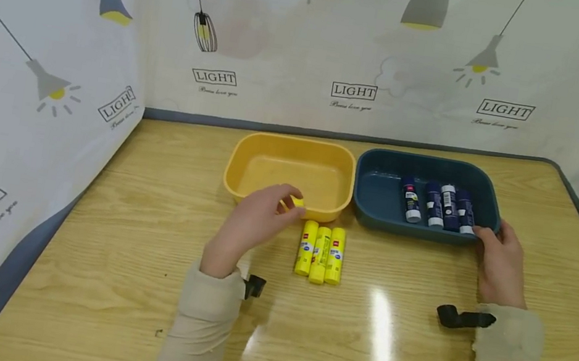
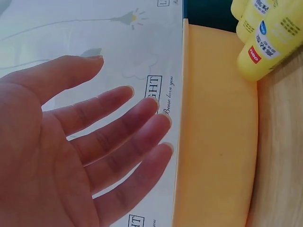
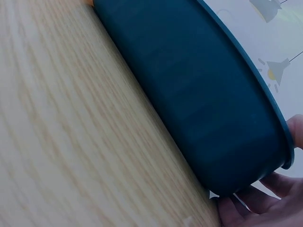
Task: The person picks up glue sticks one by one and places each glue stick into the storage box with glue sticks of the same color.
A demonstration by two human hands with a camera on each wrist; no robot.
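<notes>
Three yellow glue sticks (image 1: pixel 320 255), probably light, suit mid-barrel pinching; left hand (image 1: pixel 255 219) spread, empty; right hand (image 1: pixel 503 268) grips blue tub (image 1: pixel 400 227).

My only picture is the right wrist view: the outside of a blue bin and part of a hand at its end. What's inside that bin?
Observer: Four dark tubes, lying down.

Visitor: Is the left hand gripping something too?

Observer: No, the left wrist view shows nothing in its grasp.

Visitor: Any tubes on the table itself?

Observer: Three yellow tubes, side by side just on the near side of the yellow bin.
</notes>
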